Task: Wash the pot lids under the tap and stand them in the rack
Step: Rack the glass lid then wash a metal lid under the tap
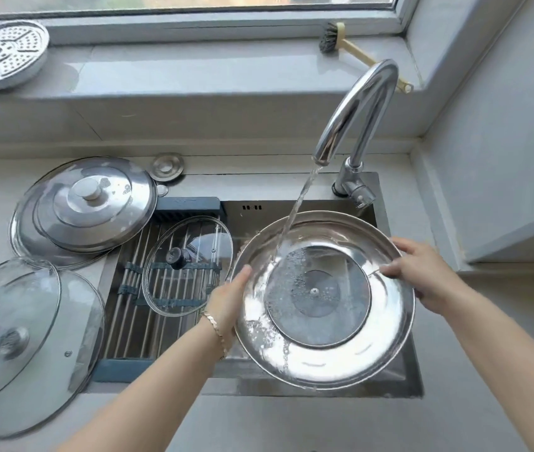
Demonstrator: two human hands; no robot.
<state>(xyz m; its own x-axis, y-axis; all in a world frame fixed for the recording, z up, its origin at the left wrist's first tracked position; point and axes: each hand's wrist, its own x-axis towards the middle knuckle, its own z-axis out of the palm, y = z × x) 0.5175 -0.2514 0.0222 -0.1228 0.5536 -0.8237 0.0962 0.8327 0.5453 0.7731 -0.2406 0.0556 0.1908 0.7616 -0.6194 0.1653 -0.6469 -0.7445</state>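
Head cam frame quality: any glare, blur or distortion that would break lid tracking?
Head view: daylight from the window blows out the steel lid into bright glare. Head view: both hands, left hand and right hand, are soft with motion blur. Head view: wide-angle bend curves the sink edges, and the glass lids at left smear toward the corner.

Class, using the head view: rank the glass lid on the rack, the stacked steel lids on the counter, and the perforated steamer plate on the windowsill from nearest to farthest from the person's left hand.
From the left hand:
1. Glass lid, on the rack just to its left.
2. Stacked steel lids, on the counter, further left and back.
3. Steamer plate, far back left on the windowsill.
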